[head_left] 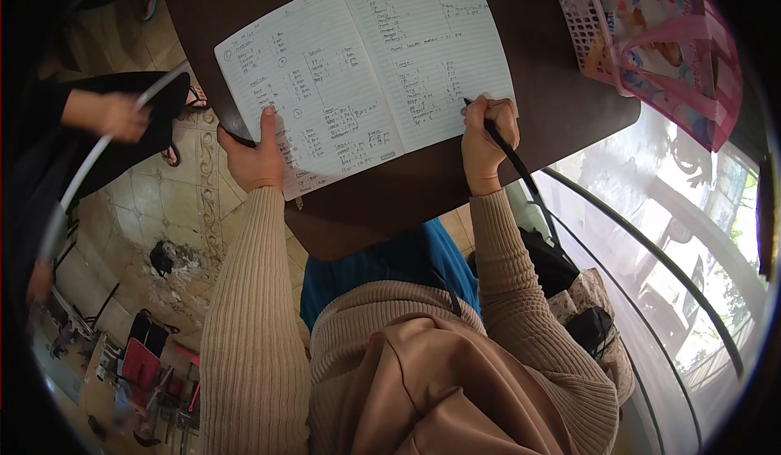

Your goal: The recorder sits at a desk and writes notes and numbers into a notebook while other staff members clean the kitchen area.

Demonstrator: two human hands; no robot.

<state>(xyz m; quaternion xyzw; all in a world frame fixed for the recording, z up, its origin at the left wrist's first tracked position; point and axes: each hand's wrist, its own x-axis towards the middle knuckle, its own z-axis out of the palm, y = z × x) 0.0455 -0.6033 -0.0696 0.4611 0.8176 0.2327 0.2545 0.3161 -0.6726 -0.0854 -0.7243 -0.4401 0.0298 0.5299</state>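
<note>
The right hand (pixel 489 142) is gripping a black pen (pixel 467 101) between closed fingers, its tip pointing at the right-hand page, while the left hand (pixel 255 157) is clasping the left page's edge, thumb on top. The open lined notebook (pixel 443 36) is lying on a dark brown table (pixel 561 101).

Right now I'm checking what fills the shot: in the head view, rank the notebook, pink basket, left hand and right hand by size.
1. Notebook
2. Pink basket, cut off by the top edge
3. Left hand and right hand: too alike to rank
</note>
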